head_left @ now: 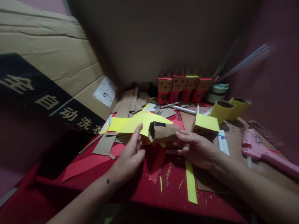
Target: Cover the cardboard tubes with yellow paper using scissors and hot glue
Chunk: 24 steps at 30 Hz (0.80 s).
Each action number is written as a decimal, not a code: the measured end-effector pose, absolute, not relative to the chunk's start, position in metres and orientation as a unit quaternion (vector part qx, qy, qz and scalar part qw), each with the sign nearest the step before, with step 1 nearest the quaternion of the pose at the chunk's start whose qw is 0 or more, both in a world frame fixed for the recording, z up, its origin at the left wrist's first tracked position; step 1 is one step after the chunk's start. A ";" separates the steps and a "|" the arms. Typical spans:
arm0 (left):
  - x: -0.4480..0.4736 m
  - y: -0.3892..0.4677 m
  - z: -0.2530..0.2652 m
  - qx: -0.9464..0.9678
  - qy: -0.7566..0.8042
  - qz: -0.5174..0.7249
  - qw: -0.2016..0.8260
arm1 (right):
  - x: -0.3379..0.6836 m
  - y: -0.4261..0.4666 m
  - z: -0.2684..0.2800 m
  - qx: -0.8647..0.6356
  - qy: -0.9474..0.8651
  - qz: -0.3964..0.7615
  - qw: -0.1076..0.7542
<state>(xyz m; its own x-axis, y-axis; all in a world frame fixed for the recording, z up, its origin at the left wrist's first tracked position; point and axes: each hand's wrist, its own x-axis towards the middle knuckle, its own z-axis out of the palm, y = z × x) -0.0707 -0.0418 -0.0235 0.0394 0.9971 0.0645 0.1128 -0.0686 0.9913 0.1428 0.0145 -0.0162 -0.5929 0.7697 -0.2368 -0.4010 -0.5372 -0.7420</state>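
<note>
Over the middle of the table, my right hand (192, 147) grips the right end of a brown cardboard sleeve (164, 133), thumb on its near side. The sleeve has a ragged open end facing left and a dark patch on top. My left hand (133, 151) is beside that open end, index finger stretched out and nothing visibly held. Its fingertip overlaps the yellow paper sheet (126, 125); whether it touches is unclear. Right of the sleeve stands a yellow-topped cardboard box (206, 123). A narrow yellow paper strip (191, 183) lies below my right hand.
Several red figures with cardboard heads (165, 84) line the back. Two yellow tubes (221, 111) and a pink glue gun (254, 144) are at right. A large carton (88, 59) leans at left. Cardboard scraps (106, 143) and red paper (88, 166) litter the red cloth.
</note>
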 end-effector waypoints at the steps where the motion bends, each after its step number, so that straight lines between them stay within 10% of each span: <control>1: -0.067 -0.045 -0.023 0.610 0.506 0.438 0.423 | 0.143 0.015 -0.016 -0.267 -0.327 0.834 0.355; 6: -0.070 -0.070 -0.002 0.745 0.477 0.313 0.345 | 0.143 0.020 -0.017 -0.276 -0.317 0.813 0.403; 11: -0.121 -0.051 0.029 0.559 0.616 0.489 0.263 | 0.144 0.018 -0.010 -0.215 -0.355 0.823 0.387; 20: -0.145 0.024 0.034 0.602 0.513 0.250 0.559 | 0.152 0.016 -0.007 -0.186 -0.372 0.833 0.365; 24: -0.131 0.014 0.034 0.537 0.538 0.333 0.558 | 0.149 0.017 -0.009 -0.184 -0.355 0.814 0.421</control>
